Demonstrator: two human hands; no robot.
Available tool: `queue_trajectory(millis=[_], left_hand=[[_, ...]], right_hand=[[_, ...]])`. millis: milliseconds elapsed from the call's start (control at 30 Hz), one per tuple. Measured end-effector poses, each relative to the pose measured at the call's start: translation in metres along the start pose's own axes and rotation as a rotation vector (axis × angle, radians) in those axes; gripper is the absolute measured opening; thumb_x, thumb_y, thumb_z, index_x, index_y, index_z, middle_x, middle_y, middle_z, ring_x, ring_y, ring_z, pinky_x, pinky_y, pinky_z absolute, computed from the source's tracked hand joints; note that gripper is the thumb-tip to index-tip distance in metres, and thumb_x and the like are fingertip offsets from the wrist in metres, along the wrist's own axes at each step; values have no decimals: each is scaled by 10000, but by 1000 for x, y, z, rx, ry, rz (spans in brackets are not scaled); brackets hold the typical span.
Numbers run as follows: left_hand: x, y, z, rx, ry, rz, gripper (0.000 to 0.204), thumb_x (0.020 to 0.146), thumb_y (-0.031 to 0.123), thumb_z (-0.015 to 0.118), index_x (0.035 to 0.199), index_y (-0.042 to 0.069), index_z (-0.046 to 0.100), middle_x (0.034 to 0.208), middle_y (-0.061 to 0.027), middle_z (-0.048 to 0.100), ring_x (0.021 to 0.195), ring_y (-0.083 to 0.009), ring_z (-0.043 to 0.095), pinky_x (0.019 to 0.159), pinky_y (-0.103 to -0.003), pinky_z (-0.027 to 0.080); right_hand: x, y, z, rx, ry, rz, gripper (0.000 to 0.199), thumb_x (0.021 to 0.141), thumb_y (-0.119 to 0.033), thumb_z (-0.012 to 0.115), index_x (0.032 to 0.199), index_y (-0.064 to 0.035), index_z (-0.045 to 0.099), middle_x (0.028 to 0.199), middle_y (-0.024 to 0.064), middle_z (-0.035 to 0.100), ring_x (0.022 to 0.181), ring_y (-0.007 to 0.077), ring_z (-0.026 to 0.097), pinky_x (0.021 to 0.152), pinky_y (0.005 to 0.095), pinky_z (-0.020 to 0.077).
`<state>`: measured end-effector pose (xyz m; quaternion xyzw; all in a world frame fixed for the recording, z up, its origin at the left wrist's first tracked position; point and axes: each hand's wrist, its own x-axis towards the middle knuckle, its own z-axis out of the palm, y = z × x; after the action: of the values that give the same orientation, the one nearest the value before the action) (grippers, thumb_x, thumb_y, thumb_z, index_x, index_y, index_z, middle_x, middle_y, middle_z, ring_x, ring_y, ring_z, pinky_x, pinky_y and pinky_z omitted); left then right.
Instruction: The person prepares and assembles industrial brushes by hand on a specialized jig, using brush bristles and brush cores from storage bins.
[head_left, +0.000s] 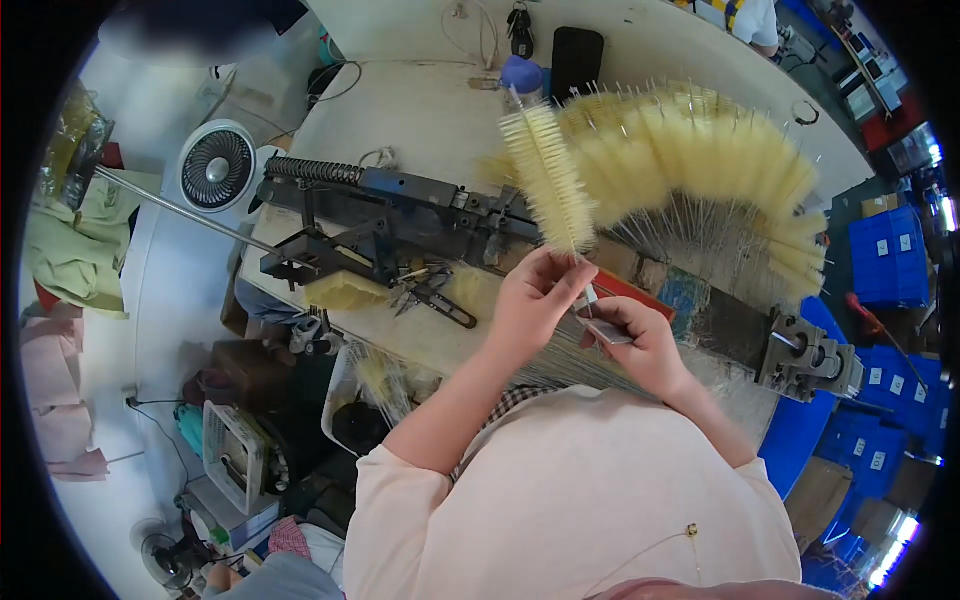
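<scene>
Above the workbench (420, 110), left hand (530, 300) and right hand (635, 340) both pinching one cream bottle brush (548, 180), blue crates (888, 255) nearby.

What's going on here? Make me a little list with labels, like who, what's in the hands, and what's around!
who: a person in a pale shirt, seen from above
left hand: pinches the wire stem of a pale yellow bottle brush, held upright
right hand: grips a small flat grey tool against the lower end of the stem
behind the hands: a big fanned pile of finished brushes
on the workbench: a dark metal machine and black snips
left side: a white fan
right side: blue crates
</scene>
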<state>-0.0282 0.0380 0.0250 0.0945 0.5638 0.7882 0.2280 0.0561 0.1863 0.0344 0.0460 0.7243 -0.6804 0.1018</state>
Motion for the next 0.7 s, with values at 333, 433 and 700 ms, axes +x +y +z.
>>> queue_trajectory(millis=[333, 433, 700], left_hand=[[-8, 5, 2, -36, 5, -33, 115, 848, 129, 616, 893, 27, 587, 795, 4, 591, 718, -51, 515, 666, -203, 410], [-9, 5, 0, -27, -14, -85, 142, 851, 169, 608, 891, 33, 606, 835, -17, 603, 774, -93, 517, 724, -233, 406], [-8, 5, 0, -66, -58, -83, 186, 876, 170, 577, 963, 13, 626, 868, -29, 615, 806, -95, 525, 742, -234, 420]], right_hand=[[-5, 9, 4, -40, 41, -53, 374, 711, 112, 520, 1074, 27, 540, 953, 103, 608, 883, 117, 562, 789, 250, 448], [-8, 8, 5, -55, 61, -62, 358, 727, 102, 533, 1078, 27, 539, 944, 95, 610, 875, 109, 559, 782, 247, 449], [-13, 8, 7, 8, 48, -38, 232, 863, 21, 485, 1089, 30, 537, 842, 58, 599, 774, 109, 572, 717, 237, 444]])
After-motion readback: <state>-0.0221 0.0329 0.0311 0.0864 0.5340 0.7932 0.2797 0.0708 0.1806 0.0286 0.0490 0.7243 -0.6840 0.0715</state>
